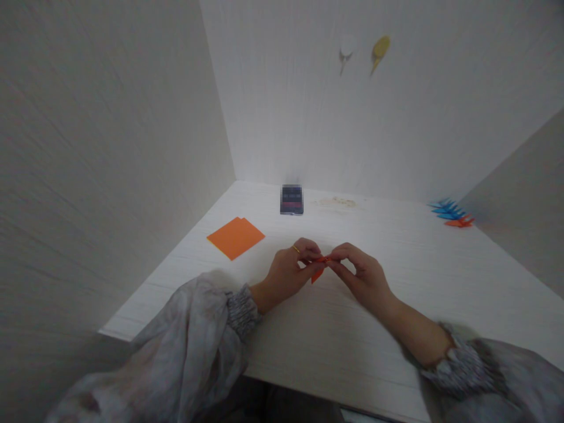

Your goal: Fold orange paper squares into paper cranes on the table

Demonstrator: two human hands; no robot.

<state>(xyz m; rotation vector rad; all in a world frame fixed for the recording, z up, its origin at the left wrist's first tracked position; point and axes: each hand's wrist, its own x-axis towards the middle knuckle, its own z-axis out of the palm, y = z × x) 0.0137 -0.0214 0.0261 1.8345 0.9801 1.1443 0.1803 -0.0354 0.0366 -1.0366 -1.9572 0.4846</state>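
A small folded piece of orange paper (pixel 317 275) is held between both hands above the middle of the table. My left hand (pixel 291 270), with a ring on one finger, pinches it from the left. From the right, my right hand (pixel 362 273) pinches its upper end between thumb and fingertips. Much of the folded paper is hidden behind the fingers, so its exact shape cannot be made out. Flat orange paper sheets (pixel 235 238) lie stacked, slightly out of line, to the left of my left hand.
A small dark, blurred object (pixel 291 200) stands near the back wall. Several blue folded paper figures (pixel 447 209) and an orange one (pixel 460 221) sit at the far right of the white table (pixel 308 346). A white hook (pixel 347 47) and a yellow hook (pixel 380 48) are on the wall.
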